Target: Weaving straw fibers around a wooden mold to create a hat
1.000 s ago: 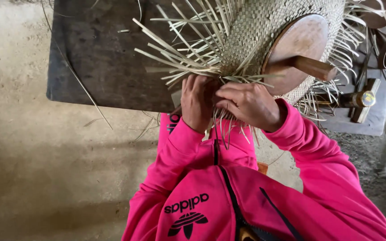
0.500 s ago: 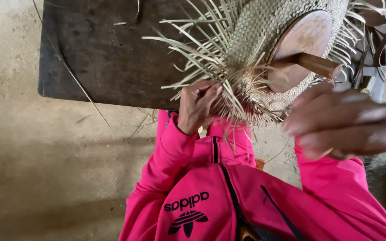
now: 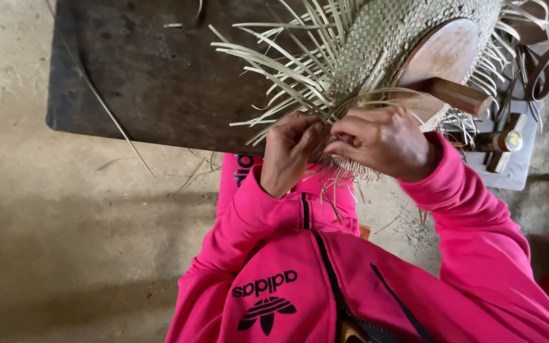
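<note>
Both hands (image 3: 344, 143), fingers bent, pinch straw strands (image 3: 287, 76) at the woven hat's (image 3: 401, 32) edge.

Person, head view: wearing a bright pink zip-front track jacket.
Long pink sleeves are covering both arms down to the wrists, ending in ribbed cuffs of the same pink; the left hand (image 3: 290, 152) and the right hand (image 3: 382, 140) are showing bare, with no gloves, rings or watch in view. A dark zipper is running down the middle of the chest, and a thin dark seam line is slanting across the right side of the jacket. A black printed emblem with lettering is sitting on the left chest, and black lettering is showing on a pink garment below the left cuff.
</note>
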